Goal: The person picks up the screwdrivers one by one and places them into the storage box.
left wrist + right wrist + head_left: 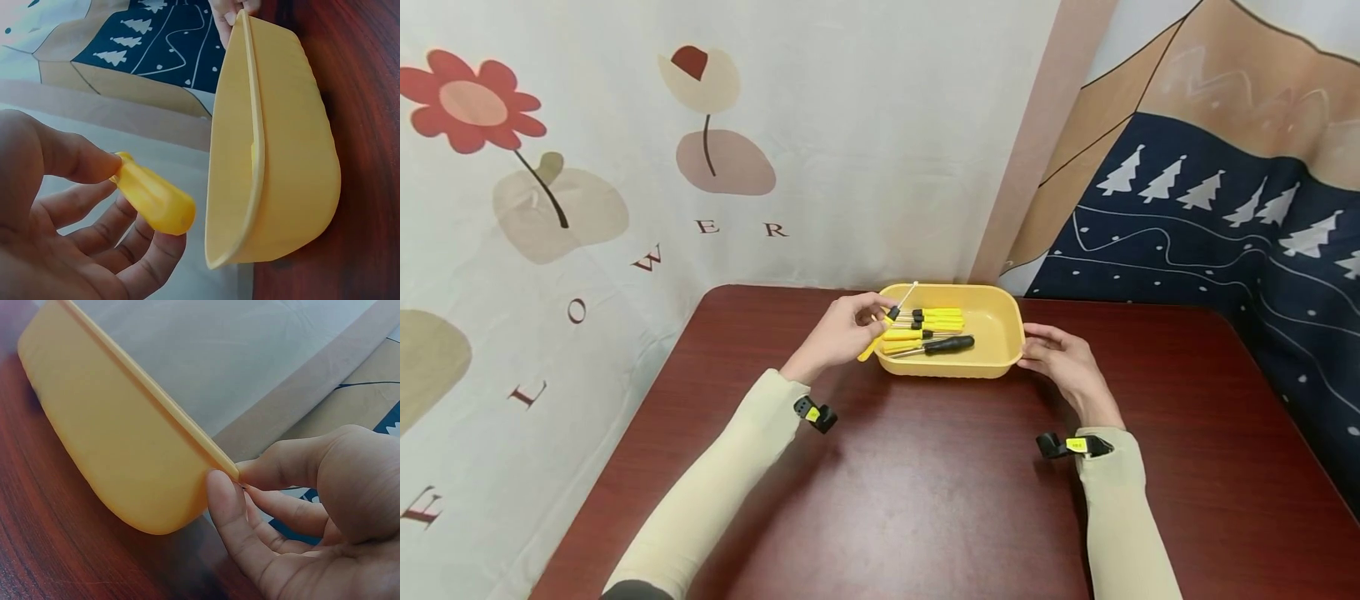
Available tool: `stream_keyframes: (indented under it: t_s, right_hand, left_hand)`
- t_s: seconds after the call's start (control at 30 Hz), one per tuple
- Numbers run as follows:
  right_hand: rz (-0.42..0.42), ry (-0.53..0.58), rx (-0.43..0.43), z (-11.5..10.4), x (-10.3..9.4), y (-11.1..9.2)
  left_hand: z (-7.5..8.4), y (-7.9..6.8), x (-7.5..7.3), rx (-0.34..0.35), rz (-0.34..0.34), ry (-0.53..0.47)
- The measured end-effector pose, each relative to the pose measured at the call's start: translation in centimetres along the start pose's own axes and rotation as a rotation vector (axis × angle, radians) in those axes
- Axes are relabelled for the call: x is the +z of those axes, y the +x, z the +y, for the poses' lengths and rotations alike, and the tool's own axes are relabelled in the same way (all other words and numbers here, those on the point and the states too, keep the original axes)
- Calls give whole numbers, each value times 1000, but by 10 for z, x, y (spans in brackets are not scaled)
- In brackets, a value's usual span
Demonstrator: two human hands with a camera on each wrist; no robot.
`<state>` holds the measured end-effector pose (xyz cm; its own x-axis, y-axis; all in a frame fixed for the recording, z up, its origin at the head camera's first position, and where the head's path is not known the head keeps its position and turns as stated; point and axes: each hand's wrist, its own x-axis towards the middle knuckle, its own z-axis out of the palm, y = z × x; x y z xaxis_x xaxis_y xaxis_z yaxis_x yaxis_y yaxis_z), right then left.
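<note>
My left hand (pixel 842 331) holds a small screwdriver (pixel 870 348) with a yellow handle and black collar over the left end of a yellow plastic bin (pixel 996 333). Its shaft points up and to the right. In the left wrist view, thumb and fingers pinch the yellow handle (pixel 157 199), apart from the bin's wall (pixel 290 137). My right hand (pixel 1063 362) grips the bin's right end; the right wrist view shows the thumb on the outer wall (pixel 131 444) and a finger at the rim. Several yellow-handled screwdrivers (pixel 943 322) and a black-handled screwdriver (pixel 951 344) lie in the bin's left part.
The bin stands near the back edge of a dark red-brown table (pixel 925 483). Behind the table hangs a pale curtain (pixel 865 150) with flower prints, and a dark blue cloth (pixel 1150 250) with tree prints at the right.
</note>
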<state>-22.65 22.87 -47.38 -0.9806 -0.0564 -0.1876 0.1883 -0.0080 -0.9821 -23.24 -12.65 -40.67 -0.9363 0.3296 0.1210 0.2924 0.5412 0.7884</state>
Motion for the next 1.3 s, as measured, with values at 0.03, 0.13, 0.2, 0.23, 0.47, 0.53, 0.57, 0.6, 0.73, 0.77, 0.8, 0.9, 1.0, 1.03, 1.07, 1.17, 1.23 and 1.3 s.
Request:
stream_keyframes:
  t_s: [0.03,0.13,0.2,0.23,0.47,0.53,0.57,0.6,0.73,0.77,0.8,0.9,1.0,1.03,1.07,1.17,1.23,1.3]
  right_hand:
    - [-2,2,0,0,0,0]
    - [-8,5,-2,0,0,0]
    - [-6,0,-1,-1,0,0]
    - [-5,0,-3,-1,0,0]
    - [-3,-8,-3,-2,-1,1]
    - [-1,-19,-5,-2,-1,2]
    - [-1,-26,-7,-3,0,2]
    - [0,-28,-6,-3,0,2]
    - [1,-22,4,-1,-1,2]
    - [2,-21,6,-1,-1,2]
    - [3,-17,7,-1,-2,2]
    - [3,-22,3,0,-1,3]
    - [6,-35,-2,0,-1,3]
    - [6,-38,-2,0,-1,4]
    - [7,-38,-1,0,0,4]
    - [10,-43,5,0,0,4]
    - [12,-47,7,0,0,4]
    - [15,-50,6,0,0,4]
  left_hand:
    - [1,1,0,6,-8,4]
    - [3,5,1,12,-38,15]
    - [3,9,3,21,-60,26]
    - [4,10,3,20,-72,32]
    - [10,21,6,51,-148,121]
    - [12,24,7,56,-168,131]
    - [13,26,8,59,-178,137]
    - [14,27,9,64,-186,143]
    - [17,35,17,85,-221,164]
    - [18,37,19,91,-232,165]
    - [18,39,21,97,-242,165]
    - [18,45,27,109,-268,164]
    - [18,51,32,118,-293,179]
    - [18,53,34,125,-301,193]
    - [17,55,36,135,-309,212]
    - [17,61,40,158,-336,271]
    - [17,65,43,173,-353,311]
    - [17,69,46,176,-372,342]
